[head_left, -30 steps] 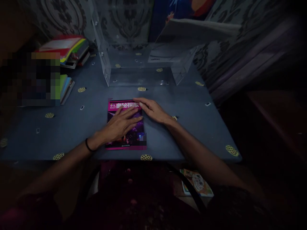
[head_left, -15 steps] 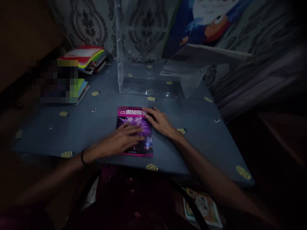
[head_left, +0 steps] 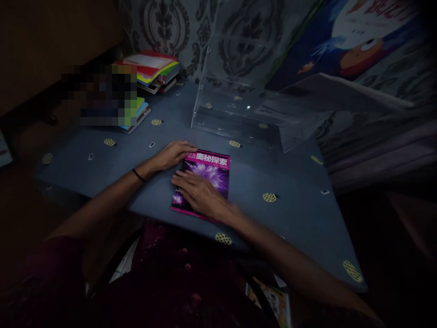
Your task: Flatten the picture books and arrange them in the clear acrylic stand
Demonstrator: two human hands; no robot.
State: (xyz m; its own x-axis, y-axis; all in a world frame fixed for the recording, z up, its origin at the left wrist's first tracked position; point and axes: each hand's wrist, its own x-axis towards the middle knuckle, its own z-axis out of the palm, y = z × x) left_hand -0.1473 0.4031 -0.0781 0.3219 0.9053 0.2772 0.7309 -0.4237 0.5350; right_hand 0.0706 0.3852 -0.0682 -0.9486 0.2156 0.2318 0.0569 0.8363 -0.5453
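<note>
A thin book (head_left: 218, 175) with a purple burst on its cover and pink bands lies closed on the blue tablecloth (head_left: 293, 228), near the table's front edge. My left hand (head_left: 174, 154), a black band on its wrist, rests at the book's upper left corner with its fingers stretched out. Across the lower left of the cover lies my right hand (head_left: 201, 193), flat with its fingers extended; it hides part of the picture. Neither hand is gripping the book.
A clear acrylic stand (head_left: 235, 123) stands behind the book. At its right, a large picture book (head_left: 341, 50) leans above a pale slanted board (head_left: 362, 91). Stacked books (head_left: 160, 68) lie at the back left, near a pixelated patch. Another book (head_left: 273, 298) is below the table.
My left hand has moved from the cover's middle to its upper left corner. My right hand has slid from the upper right down onto the lower left cover. The view has shifted.
</note>
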